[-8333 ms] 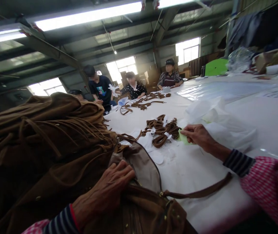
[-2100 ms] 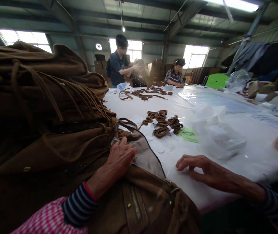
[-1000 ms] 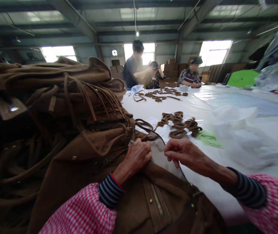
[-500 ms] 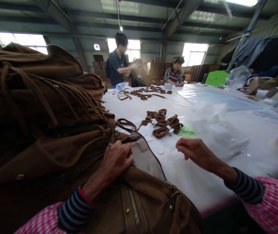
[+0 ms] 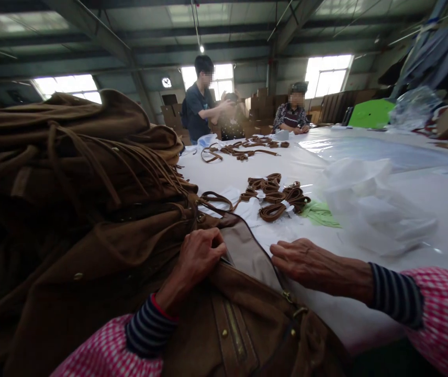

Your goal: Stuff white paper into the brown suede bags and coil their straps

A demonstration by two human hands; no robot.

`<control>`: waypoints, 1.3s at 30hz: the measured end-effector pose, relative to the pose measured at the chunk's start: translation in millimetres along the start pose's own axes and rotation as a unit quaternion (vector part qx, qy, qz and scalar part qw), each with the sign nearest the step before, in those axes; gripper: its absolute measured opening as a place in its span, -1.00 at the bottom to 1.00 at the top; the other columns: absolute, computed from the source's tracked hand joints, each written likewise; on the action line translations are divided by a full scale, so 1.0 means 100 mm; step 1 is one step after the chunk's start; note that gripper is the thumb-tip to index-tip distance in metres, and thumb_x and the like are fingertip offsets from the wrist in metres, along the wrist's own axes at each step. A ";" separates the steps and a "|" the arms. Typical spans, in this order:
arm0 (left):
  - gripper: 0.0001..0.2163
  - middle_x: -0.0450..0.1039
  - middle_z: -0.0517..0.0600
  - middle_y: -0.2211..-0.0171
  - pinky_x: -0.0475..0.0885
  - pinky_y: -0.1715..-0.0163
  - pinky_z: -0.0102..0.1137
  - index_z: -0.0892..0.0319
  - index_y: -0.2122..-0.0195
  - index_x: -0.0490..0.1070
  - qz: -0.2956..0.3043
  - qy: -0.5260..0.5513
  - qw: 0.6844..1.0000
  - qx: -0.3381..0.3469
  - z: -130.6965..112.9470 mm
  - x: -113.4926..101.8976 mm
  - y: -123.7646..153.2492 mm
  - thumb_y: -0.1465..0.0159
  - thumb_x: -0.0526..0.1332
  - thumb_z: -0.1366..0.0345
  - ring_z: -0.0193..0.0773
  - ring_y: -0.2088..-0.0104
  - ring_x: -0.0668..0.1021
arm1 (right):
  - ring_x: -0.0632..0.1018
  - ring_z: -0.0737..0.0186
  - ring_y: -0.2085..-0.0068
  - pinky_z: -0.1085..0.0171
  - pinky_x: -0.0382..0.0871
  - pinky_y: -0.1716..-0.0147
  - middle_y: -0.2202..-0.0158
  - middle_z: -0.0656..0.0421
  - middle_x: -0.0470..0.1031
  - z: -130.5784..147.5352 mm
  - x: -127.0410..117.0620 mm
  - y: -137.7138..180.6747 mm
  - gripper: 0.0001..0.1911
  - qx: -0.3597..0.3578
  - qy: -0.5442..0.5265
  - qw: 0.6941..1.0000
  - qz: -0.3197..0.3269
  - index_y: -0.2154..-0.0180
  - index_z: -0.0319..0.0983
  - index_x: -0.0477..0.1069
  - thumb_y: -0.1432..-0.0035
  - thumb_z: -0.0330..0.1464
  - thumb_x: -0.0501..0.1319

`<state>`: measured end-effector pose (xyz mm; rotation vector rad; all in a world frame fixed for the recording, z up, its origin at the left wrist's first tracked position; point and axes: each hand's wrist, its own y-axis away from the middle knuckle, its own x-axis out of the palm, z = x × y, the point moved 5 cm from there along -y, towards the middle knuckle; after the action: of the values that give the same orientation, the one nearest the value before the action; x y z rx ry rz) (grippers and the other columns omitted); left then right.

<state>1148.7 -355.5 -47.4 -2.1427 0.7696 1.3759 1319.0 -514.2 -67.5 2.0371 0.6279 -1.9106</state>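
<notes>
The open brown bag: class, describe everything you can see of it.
The brown bag looks soft, like canvas or suede, with pale grey lining, brass-coloured studs and a zipped front strip. It lies open by a brown pile, at the edge of the white table. The left hand holds its near rim; whether the right hand touches it is unclear.

The bottom edge cuts off the bag, the left edge the pile of bags, the right edge the right sleeve. The left hand hides its own fingertips; whether the right hand touches the bag cannot be told. The wall clock is too small to read.
</notes>
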 end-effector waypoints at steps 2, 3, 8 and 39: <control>-0.89 0.53 -0.08 0.46 0.20 0.38 -0.39 0.12 0.41 0.54 0.006 0.020 1.000 -0.017 0.01 -0.01 0.00 -0.18 0.22 0.35 -0.25 0.39 0.51 | 0.38 0.22 0.42 0.22 0.05 0.46 0.32 0.10 0.43 -0.12 0.02 0.03 -0.80 0.055 -0.016 0.998 -0.019 0.29 -0.24 0.32 -0.20 -0.63 0.06; -0.89 0.54 -0.08 0.46 0.19 0.39 -0.38 0.13 0.42 0.55 0.006 0.025 0.999 -0.020 0.02 -0.01 0.00 -0.17 0.22 0.35 -0.24 0.40 0.51 | 0.34 0.25 0.47 0.22 0.03 0.47 0.37 0.14 0.41 -0.20 0.01 0.04 -0.82 0.094 -0.029 0.994 -0.037 0.32 -0.22 0.30 -0.21 -0.60 0.05; -0.89 0.55 -0.04 0.47 0.18 0.41 -0.38 0.15 0.44 0.55 0.007 0.047 0.999 -0.022 0.04 0.01 -0.04 -0.14 0.21 0.36 -0.23 0.41 0.51 | 0.26 0.33 0.51 0.27 0.01 0.47 0.54 0.29 0.25 -0.34 -0.19 -0.19 -0.82 0.226 -0.202 0.947 -0.104 0.42 -0.18 0.21 -0.27 -0.41 0.08; -0.87 0.55 -0.08 0.47 0.24 0.38 -0.41 0.18 0.39 0.61 0.054 0.141 0.988 0.041 0.14 0.04 -0.06 -0.12 0.25 0.37 -0.24 0.36 0.53 | 0.25 0.34 0.49 0.30 0.01 0.48 0.55 0.28 0.22 -0.03 0.26 -1.04 -0.83 0.203 -0.385 0.899 -0.039 0.53 -0.23 0.22 -0.08 -0.46 0.13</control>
<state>1145.0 -342.8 -56.0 -2.2874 1.0437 1.0821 1271.9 -419.7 -83.7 1.2229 0.1076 -2.8061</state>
